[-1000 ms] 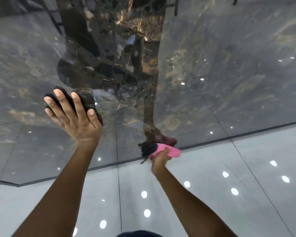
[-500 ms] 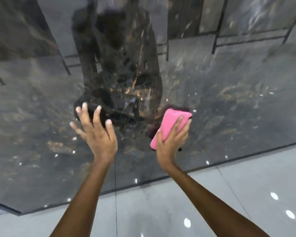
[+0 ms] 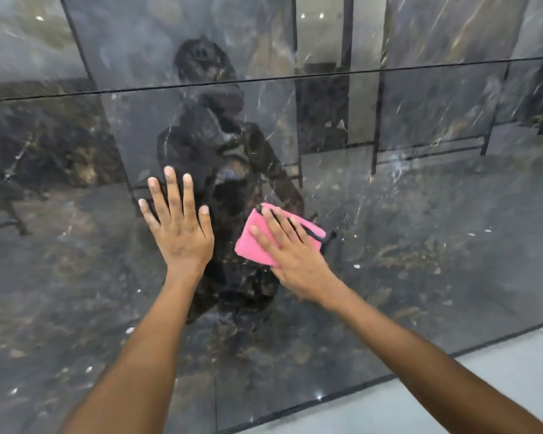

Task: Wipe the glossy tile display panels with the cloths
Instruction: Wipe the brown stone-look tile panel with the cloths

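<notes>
A dark glossy marble-look tile panel (image 3: 420,239) fills most of the head view and mirrors the room. My right hand (image 3: 298,261) lies flat on a folded pink cloth (image 3: 254,242) and presses it against the panel near the middle. A dark edge of the cloth sticks out to the right of my fingers. My left hand (image 3: 179,227) rests flat on the panel just left of the cloth, fingers spread, with nothing in it.
A horizontal joint (image 3: 389,72) separates this panel from the panel above. The panel's lower edge (image 3: 373,382) meets a light grey glossy floor (image 3: 483,386) at the bottom right. A person's reflection (image 3: 217,136) shows in the tile.
My right hand has risen from the panel's bottom edge to its middle with the pink cloth, now pressed flat. My left hand stayed on the tile. The view has tilted upward.
</notes>
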`<state>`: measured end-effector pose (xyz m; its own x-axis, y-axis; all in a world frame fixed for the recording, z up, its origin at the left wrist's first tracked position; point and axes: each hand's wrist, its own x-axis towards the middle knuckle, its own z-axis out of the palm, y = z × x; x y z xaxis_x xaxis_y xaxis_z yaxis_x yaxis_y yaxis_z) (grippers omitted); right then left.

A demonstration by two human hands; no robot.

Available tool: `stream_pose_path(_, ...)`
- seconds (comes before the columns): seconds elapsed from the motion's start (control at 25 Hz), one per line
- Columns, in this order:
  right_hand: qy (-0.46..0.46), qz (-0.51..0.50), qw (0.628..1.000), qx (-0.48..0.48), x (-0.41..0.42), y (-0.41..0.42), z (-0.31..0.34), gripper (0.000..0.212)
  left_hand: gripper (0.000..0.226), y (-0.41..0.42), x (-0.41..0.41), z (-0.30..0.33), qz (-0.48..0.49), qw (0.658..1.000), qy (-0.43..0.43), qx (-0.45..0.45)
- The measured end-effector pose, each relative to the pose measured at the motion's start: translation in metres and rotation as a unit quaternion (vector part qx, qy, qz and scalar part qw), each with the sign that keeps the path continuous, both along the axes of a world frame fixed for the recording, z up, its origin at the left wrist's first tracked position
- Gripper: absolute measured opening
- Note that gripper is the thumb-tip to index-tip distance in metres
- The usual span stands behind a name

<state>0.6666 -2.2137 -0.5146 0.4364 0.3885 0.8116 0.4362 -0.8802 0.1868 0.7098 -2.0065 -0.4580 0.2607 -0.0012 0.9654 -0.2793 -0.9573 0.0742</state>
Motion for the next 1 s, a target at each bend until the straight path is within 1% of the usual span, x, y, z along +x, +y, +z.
stream_pose_path(0.04, -0.031, 0.008, 0.999, -0.025, 0.006, -0.023, 0.017, 0.075, 0.056, 0.001, -0.002, 0.000, -0.003, 1.000, 0.008, 0.004)
stream_pose_path(0.08, -0.040, -0.001, 0.999, 0.030, 0.007, -0.049, 0.039, 0.075, 0.056, 0.003, -0.005, 0.000, -0.009, 1.000, 0.015, 0.005)
stream_pose_path(0.12, -0.020, -0.027, 0.989, 0.142, 0.009, -0.075, 0.065, 0.078, 0.056, 0.004, -0.010, -0.001, -0.013, 1.000, 0.017, 0.000)
stream_pose_path(0.16, 0.003, -0.062, 0.959, 0.278, 0.007, -0.099, 0.092, 0.079, 0.055, 0.003, -0.014, 0.003, -0.016, 1.000, 0.015, -0.011)
stream_pose_path(0.2, 0.018, -0.094, 0.909, 0.405, 0.006, -0.109, 0.113, 0.079, 0.052, 0.000, -0.018, 0.013, -0.020, 0.999, 0.007, -0.029)
stream_pose_path(0.24, 0.032, -0.117, 0.865, 0.487, 0.003, -0.100, 0.128, 0.078, 0.049, -0.004, -0.020, 0.028, -0.029, 0.998, -0.009, -0.050)
stream_pose_path(0.28, 0.043, -0.123, 0.854, 0.504, 0.001, -0.076, 0.137, 0.078, 0.048, -0.007, -0.019, 0.048, -0.042, 0.996, -0.027, -0.069)
stream_pose_path(0.32, 0.055, -0.101, 0.890, 0.441, -0.001, -0.048, 0.139, 0.078, 0.049, -0.009, -0.016, 0.068, -0.052, 0.995, -0.036, -0.078)
stream_pose_path(0.36, 0.053, -0.058, 0.952, 0.296, -0.003, -0.020, 0.131, 0.078, 0.051, -0.009, -0.011, 0.084, -0.051, 0.996, -0.038, -0.069)
stream_pose_path(0.4, 0.053, -0.004, 0.993, 0.101, -0.007, 0.002, 0.116, 0.079, 0.052, -0.007, -0.006, 0.094, -0.039, 0.997, -0.040, -0.045)
stream_pose_path(0.44, 0.027, 0.003, 0.997, -0.066, -0.007, 0.003, 0.109, 0.082, 0.053, -0.002, -0.001, 0.098, -0.025, 0.999, -0.040, -0.017)
stream_pose_path(0.48, -0.031, -0.004, 0.990, -0.140, -0.001, -0.018, 0.114, 0.086, 0.054, 0.002, 0.004, 0.097, -0.017, 0.999, -0.040, 0.002)
stream_pose_path(0.52, -0.065, -0.022, 0.992, -0.103, 0.006, -0.044, 0.127, 0.088, 0.054, 0.006, 0.007, 0.093, -0.014, 0.999, -0.041, 0.008)
stream_pose_path(0.56, -0.060, -0.051, 0.997, 0.026, 0.010, -0.065, 0.143, 0.087, 0.055, 0.009, 0.008, 0.089, -0.011, 0.999, -0.043, 0.008)
stream_pose_path(0.6, -0.046, -0.075, 0.975, 0.205, 0.010, -0.087, 0.165, 0.083, 0.055, 0.008, 0.008, 0.087, -0.009, 0.999, -0.047, 0.008)
stream_pose_path(0.64, -0.040, -0.096, 0.915, 0.389, 0.005, -0.102, 0.186, 0.078, 0.056, 0.005, 0.008, 0.087, -0.011, 0.999, -0.050, 0.011)
stream_pose_path(0.68, -0.029, -0.123, 0.846, 0.519, 0.003, -0.100, 0.202, 0.075, 0.056, 0.003, 0.008, 0.088, -0.016, 0.998, -0.055, 0.013)
stream_pose_path(0.72, -0.030, -0.129, 0.812, 0.568, 0.004, -0.078, 0.212, 0.075, 0.057, 0.004, 0.008, 0.088, -0.020, 0.998, -0.062, 0.015)
stream_pose_path(0.76, -0.050, -0.110, 0.835, 0.537, 0.007, -0.048, 0.216, 0.077, 0.057, 0.005, 0.009, 0.089, -0.021, 0.997, -0.069, 0.016)
stream_pose_path(0.8, -0.069, -0.066, 0.905, 0.414, 0.010, -0.016, 0.212, 0.081, 0.058, 0.007, 0.010, 0.088, -0.021, 0.997, -0.075, 0.017)
stream_pose_path(0.84, -0.080, -0.018, 0.975, 0.208, 0.012, 0.011, 0.197, 0.083, 0.059, 0.007, 0.011, 0.087, -0.023, 0.996, -0.080, 0.018)
stream_pose_path(0.88, -0.081, 0.009, 0.997, 0.014, 0.011, 0.025, 0.184, 0.084, 0.060, 0.006, 0.012, 0.087, -0.027, 0.996, -0.083, 0.021)
stream_pose_path(0.92, -0.079, 0.017, 0.993, -0.088, 0.009, 0.021, 0.185, 0.083, 0.061, 0.006, 0.012, 0.086, -0.033, 0.996, -0.082, 0.021)
stream_pose_path(0.96, -0.090, 0.019, 0.992, -0.084, 0.010, -0.001, 0.195, 0.081, 0.061, 0.006, 0.012, 0.086, -0.037, 0.996, -0.078, 0.020)
stream_pose_path(1.0, -0.085, 0.010, 0.996, -0.004, 0.009, -0.027, 0.206, 0.080, 0.062, 0.006, 0.011, 0.085, -0.039, 0.996, -0.075, 0.019)
